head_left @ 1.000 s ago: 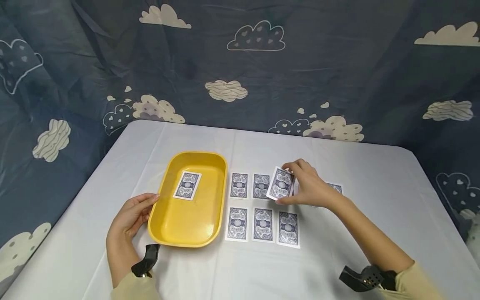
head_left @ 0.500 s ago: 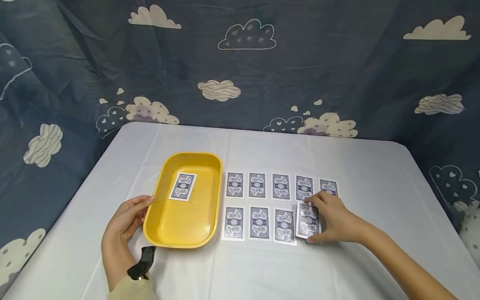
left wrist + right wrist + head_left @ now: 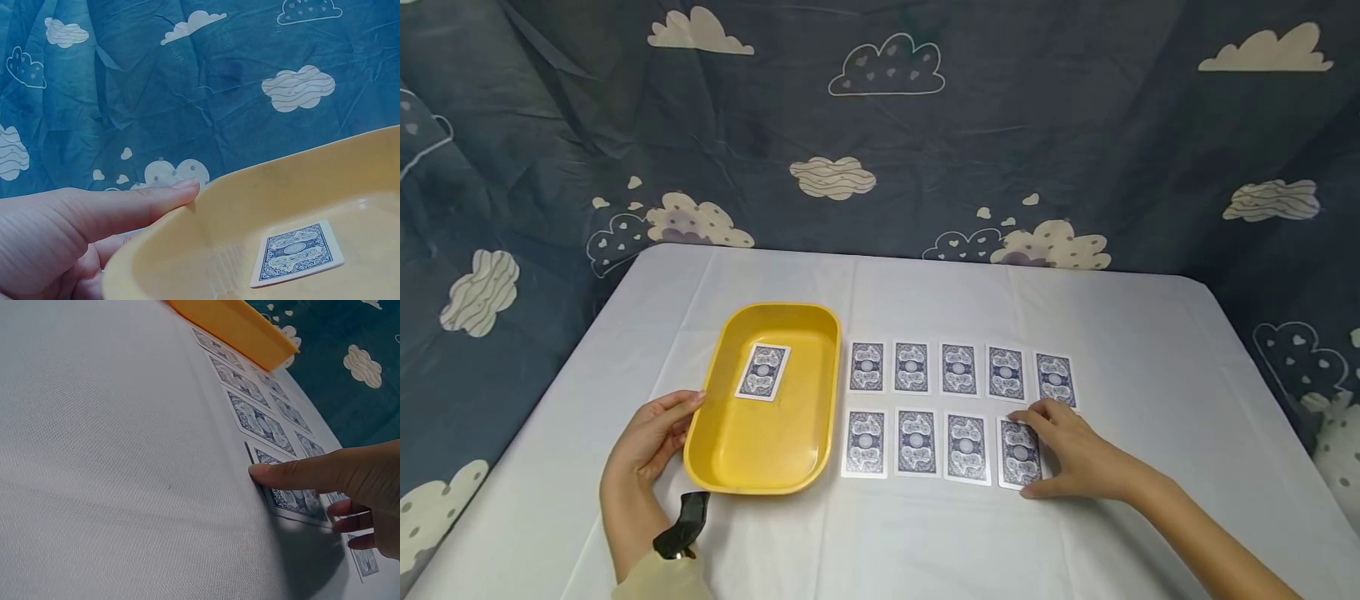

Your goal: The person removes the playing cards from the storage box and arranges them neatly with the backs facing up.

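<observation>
My left hand (image 3: 651,437) grips the left rim of a yellow tray (image 3: 760,454), thumb on top of the rim in the left wrist view. Inside the tray lies one face-down playing card (image 3: 297,253) with a blue patterned back. Over on the right, my right hand (image 3: 1078,454) holds another face-down playing card (image 3: 1019,454) by its near and far edges, between thumb and fingers. That card is at the right end of the front row, low at the tablecloth; the right wrist view shows the thumb (image 3: 294,475) at its near edge.
A back row of face-down cards (image 3: 958,369) lies behind a front row of cards (image 3: 966,448), right of the tray. White cloth (image 3: 925,542) covers the table. A dark cloud-print curtain (image 3: 880,133) hangs behind.
My right hand has carried a card from above the back row to the front row's right end and lowered it there. My left hand stays on the tray.
</observation>
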The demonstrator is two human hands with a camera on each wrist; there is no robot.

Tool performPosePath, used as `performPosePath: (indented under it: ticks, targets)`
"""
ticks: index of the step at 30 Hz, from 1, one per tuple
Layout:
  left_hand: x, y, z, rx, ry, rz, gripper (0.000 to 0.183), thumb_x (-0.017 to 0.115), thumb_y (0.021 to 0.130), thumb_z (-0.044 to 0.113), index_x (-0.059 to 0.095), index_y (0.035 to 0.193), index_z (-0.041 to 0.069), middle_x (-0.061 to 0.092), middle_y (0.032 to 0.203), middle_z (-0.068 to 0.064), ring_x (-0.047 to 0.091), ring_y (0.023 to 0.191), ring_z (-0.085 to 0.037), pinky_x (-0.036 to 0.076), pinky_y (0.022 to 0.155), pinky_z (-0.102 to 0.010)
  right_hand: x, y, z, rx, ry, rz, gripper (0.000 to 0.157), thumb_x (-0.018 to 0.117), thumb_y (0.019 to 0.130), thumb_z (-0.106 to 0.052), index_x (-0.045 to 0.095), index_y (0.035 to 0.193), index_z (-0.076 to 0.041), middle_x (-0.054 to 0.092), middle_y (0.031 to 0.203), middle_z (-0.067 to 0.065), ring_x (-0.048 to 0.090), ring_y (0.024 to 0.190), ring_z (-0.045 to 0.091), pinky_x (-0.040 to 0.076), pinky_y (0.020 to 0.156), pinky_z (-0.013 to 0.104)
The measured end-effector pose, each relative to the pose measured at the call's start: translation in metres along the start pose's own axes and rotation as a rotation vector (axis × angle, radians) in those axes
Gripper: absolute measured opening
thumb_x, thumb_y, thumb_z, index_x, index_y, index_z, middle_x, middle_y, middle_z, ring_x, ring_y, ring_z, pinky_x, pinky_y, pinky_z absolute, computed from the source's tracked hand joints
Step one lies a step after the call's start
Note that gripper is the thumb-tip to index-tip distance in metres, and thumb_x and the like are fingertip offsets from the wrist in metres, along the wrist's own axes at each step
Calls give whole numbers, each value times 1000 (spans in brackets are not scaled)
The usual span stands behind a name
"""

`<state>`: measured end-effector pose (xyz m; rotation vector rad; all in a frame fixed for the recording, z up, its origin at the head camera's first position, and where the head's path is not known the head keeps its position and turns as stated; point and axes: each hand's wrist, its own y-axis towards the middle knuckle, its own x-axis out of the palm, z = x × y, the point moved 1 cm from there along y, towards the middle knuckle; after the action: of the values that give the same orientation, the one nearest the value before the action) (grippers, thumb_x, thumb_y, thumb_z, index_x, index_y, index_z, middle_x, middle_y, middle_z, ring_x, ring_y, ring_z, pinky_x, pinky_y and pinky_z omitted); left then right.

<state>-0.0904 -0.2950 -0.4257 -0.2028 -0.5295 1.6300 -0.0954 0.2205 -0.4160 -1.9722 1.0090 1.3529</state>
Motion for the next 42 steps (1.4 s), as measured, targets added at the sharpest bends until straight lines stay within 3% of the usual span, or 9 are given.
performPosePath:
  ticks: [10,17,23,27,34,42]
  targets:
    - [-1,1,-1,-6,9,12,7,65,87,20,67,81,17,62,72,3,50,52,-5,43,48,-14,-1,4,-2,21,6,-22,88,83,55,-50,51,125,-7,45,109,5,42,96,18,43,82,40]
    - [-3,2,0,3,23,11,8,65,87,21,67,80,17,63,71,3,49,51,-5,42,47,-14,-13,23,-9,101,-29,88,91,74,57,-66,52,124,-10,53,112,9,52,98,26,47,81,48]
    - [-4,4,-1,2,34,18,7,66,86,22,67,80,18,63,71,3,50,51,-6,43,47,-15,-25,65,-27,101,13,163,79,73,63,-62,53,122,-14,54,113,8,55,100,26,50,77,46]
    - [-4,5,-2,-2,43,9,7,65,87,23,67,82,18,64,72,3,49,52,-6,43,48,-15,-29,99,-48,64,80,176,81,74,63,-60,48,125,-16,53,114,6,54,102,25,50,79,43]
    - [-8,6,-2,28,46,-7,8,64,88,22,67,83,17,63,71,3,49,51,-5,42,47,-14,-17,168,-100,-43,179,181,80,74,65,-58,45,125,-15,49,115,5,49,103,23,47,83,38]
    - [-9,9,-4,55,50,-30,10,62,89,22,67,84,15,62,68,3,47,49,-5,41,46,-15,5,224,-157,-83,190,133,80,75,66,-56,49,123,-7,49,114,8,46,104,20,45,89,34]
